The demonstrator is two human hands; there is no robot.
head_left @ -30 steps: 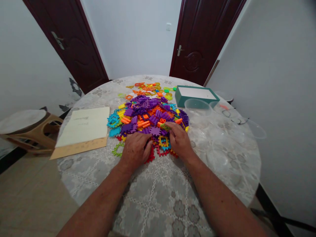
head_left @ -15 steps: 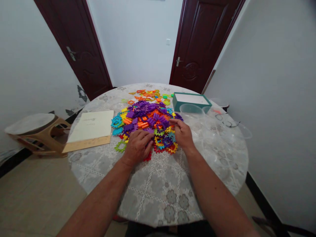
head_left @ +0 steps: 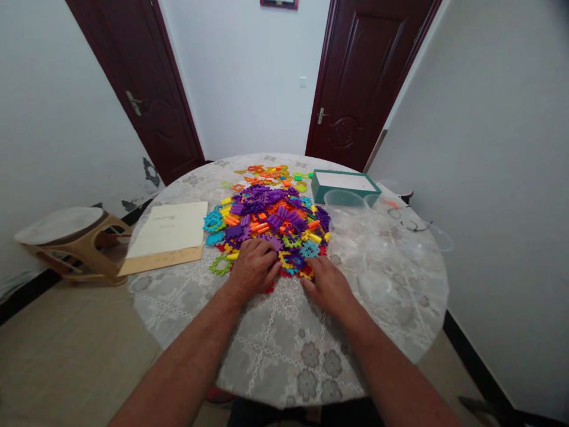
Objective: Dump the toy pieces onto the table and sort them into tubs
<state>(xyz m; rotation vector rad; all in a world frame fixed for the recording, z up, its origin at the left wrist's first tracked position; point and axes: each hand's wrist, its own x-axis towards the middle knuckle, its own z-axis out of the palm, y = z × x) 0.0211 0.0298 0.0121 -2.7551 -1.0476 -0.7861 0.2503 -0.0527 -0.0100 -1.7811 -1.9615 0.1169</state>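
Observation:
A heap of colourful plastic gear toy pieces lies in the middle of the table, with purple on top and orange, yellow, blue, green and red showing around. My left hand rests at the heap's front, palm down, fingers curled together; whatever lies beneath them is hidden. At the front right, my right hand has its thumb and fingers apart around the near edge of an orange-yellow gear piece. A blue gear piece lies just beyond its fingertips. Left of my left hand is a green gear frame.
The round table has a patterned cloth. A paper sheet lies on the left, and a green box stands at the back right. Clear plastic containers are on the right. Beside the table is a stool.
My right hand has moved down toward me from the heap's right side to its front edge, and its fingers have spread. My left hand stays nearly in place. The view has tilted slightly up.

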